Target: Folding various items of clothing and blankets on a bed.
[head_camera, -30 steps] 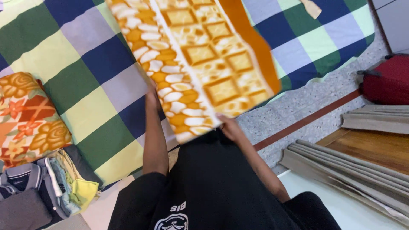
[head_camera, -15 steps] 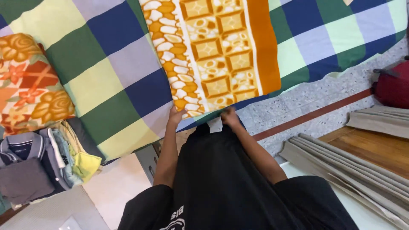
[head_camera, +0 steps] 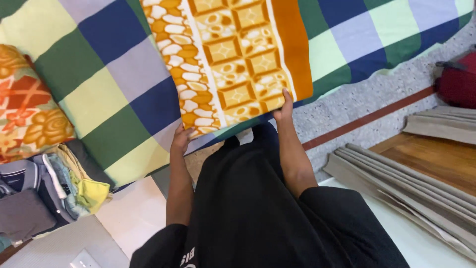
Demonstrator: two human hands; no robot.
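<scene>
While both hands pinch its near edge, the orange patterned blanket lies in a long strip across the checked bedsheet, running from the top centre of the frame down to the middle. The left hand has its fingers closed on the lower left corner, where the white pebble pattern ends. The right hand is clamped on the lower right corner, beside the plain orange border, with the fingertips curled over the top of the cloth.

By its look the blanket is soft and thick, a fleecy weave that should drape rather than hold a shape. It seems light enough for two hands, yet bulky, so it would sag in the middle if lifted by one point. The two near corners appear the sound places to grip, since they keep the edge taut and square.

A floral cushion sits at the left edge, with folded clothes below it. Grey folded fabric lies at the lower right, and a red bag at the right edge.
</scene>
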